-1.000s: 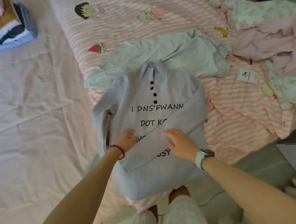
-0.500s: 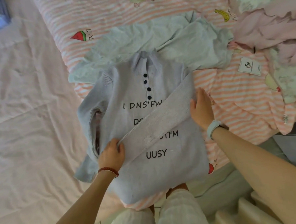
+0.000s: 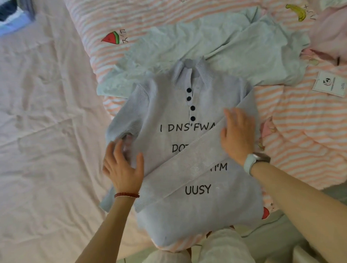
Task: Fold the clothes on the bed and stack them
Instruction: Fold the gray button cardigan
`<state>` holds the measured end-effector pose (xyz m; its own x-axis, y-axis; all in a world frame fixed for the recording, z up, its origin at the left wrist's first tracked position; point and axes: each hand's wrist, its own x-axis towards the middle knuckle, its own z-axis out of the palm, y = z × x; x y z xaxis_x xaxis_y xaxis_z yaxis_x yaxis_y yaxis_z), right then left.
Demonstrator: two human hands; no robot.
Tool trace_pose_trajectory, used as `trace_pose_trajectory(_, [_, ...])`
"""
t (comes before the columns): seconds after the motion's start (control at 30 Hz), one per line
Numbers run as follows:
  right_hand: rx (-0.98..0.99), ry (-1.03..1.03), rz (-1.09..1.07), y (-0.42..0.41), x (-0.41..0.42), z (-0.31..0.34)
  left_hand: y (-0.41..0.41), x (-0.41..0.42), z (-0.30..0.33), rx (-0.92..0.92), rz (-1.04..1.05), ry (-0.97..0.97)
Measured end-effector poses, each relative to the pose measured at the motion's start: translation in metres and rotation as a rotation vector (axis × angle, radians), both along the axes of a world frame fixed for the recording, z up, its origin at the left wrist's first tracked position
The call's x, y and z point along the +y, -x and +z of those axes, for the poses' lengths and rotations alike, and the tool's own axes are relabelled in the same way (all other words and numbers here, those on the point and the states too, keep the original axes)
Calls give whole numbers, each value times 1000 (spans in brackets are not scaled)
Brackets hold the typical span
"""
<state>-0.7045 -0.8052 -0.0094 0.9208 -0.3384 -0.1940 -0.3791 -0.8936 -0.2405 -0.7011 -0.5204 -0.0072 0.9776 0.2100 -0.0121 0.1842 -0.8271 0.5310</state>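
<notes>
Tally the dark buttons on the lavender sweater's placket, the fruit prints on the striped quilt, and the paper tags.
Dark round buttons on the lavender knit sweater: 4, first at
Fruit prints on the pink-striped quilt: 3 (watermelon, banana, watermelon)
White paper tag: 1
Total: 8

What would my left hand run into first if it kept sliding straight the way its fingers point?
Likely the bunched left sleeve of the lavender sweater: the left hand points up the bed at it, fingertips already at the armpit fold. Depth is hard to judge.
</notes>
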Motion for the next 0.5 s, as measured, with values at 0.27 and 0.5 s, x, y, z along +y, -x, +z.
trace_pose_trajectory(0.27, [108, -332, 430, 16, 136, -22, -53, 70, -8, 494, 282, 861])
trace_pose_trajectory(0.5, [246, -409, 312, 13, 149, -36, -42, 73, -23, 620, -263, 378])
